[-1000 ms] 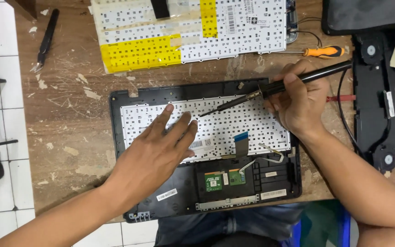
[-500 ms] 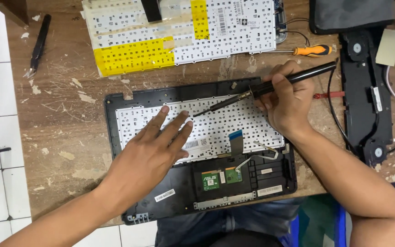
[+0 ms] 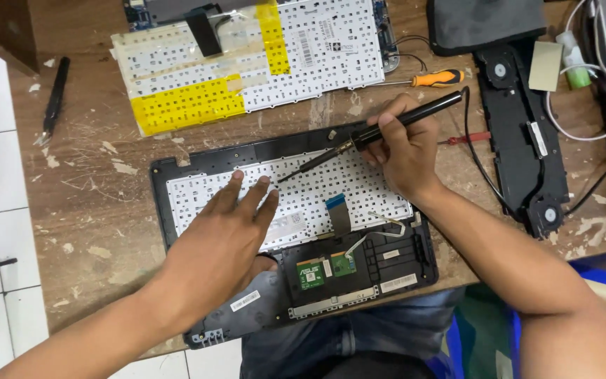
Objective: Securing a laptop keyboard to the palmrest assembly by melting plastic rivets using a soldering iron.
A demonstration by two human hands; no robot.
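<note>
The left hand lies flat, fingers spread and holding nothing, pressing on the white back of a keyboard that sits in a black laptop cover turned upside down on the wooden desk. The right hand has its fingers closed around a black soldering iron, gripped like a pen, with the thin tip down on the keyboard back just beside the left fingertips. A blue-ended flat cable stands up from the keyboard, and two small green boards sit in the lower part of the cover (near the desk edge). Further back lies a second keyboard patched with yellow tape, an orange-handled screwdriver beside it. A black speaker bar lies to the right, black tweezers to the left.
</note>
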